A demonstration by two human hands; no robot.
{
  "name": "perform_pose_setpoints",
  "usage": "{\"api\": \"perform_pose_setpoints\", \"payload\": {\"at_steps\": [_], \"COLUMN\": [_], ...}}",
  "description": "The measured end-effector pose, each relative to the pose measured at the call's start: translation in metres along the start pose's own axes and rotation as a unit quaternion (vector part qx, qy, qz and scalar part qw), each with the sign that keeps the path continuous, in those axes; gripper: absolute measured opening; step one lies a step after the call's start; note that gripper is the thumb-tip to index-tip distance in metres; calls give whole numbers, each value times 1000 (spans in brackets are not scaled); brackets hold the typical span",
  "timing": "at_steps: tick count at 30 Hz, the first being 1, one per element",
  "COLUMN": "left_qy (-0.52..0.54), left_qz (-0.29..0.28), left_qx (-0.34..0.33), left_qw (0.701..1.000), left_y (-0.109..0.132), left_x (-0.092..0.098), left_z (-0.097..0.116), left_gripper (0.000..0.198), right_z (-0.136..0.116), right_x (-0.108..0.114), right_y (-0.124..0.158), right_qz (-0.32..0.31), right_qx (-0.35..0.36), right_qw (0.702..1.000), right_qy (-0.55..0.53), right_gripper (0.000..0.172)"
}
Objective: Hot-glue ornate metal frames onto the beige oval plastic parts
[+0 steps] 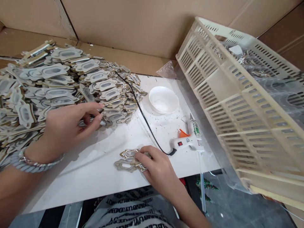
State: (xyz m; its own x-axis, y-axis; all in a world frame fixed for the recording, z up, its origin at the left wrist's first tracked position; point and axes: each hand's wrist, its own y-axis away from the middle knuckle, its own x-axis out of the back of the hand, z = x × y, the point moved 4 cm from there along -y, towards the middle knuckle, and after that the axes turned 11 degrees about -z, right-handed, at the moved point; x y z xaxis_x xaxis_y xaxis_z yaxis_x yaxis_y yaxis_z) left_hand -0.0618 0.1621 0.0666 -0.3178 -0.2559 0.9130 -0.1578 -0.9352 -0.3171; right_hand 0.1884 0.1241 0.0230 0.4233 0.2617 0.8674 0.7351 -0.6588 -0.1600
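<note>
My left hand (73,122) is at the near edge of a large pile of ornate, elongated plates with oval centres (57,71). Its thumb and index finger are bent with their tips slightly apart, close to the pile's plates; nothing shows held between them. Lower on the white table, my right hand (156,164) has its fingers closed over a few similar plates. One is gold-brown with white scrollwork (129,153); a grey one, back side up (124,165), lies just in front of it. The fingers partly cover these pieces.
A white bowl (163,100) stands on the white table (95,177). Right of it lies a white glue gun (187,142) with an orange trigger, a clear glue stick and a black cord (144,117). A cream plastic crate (228,104) holding bagged parts leans along the right.
</note>
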Motion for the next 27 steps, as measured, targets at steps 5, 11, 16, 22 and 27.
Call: {"api": "perform_pose_setpoints", "payload": {"at_steps": [5, 11, 16, 22, 27], "left_qy": [0, 4, 6, 6, 8], "left_qz": [-7, -13, -24, -26, -31], "left_qx": [15, 23, 25, 31, 35], "left_qw": [1000, 1000, 999, 999, 999], "left_y": [0, 0, 0, 0, 1], "left_x": [-1, -1, 0, -1, -2], "left_z": [-2, -2, 0, 0, -1], "left_gripper": [32, 36, 36, 34, 38], "right_z": [4, 9, 8, 7, 12], "right_x": [2, -1, 1, 6, 10], "right_y": [0, -6, -7, 2, 11], "right_qz": [23, 52, 77, 100, 147], "right_qx": [-35, -113, -122, -102, -111], "right_qw": [998, 992, 989, 989, 982], "right_qy": [-39, 8, 36, -22, -40], "right_gripper": [46, 47, 45, 33, 19]}}
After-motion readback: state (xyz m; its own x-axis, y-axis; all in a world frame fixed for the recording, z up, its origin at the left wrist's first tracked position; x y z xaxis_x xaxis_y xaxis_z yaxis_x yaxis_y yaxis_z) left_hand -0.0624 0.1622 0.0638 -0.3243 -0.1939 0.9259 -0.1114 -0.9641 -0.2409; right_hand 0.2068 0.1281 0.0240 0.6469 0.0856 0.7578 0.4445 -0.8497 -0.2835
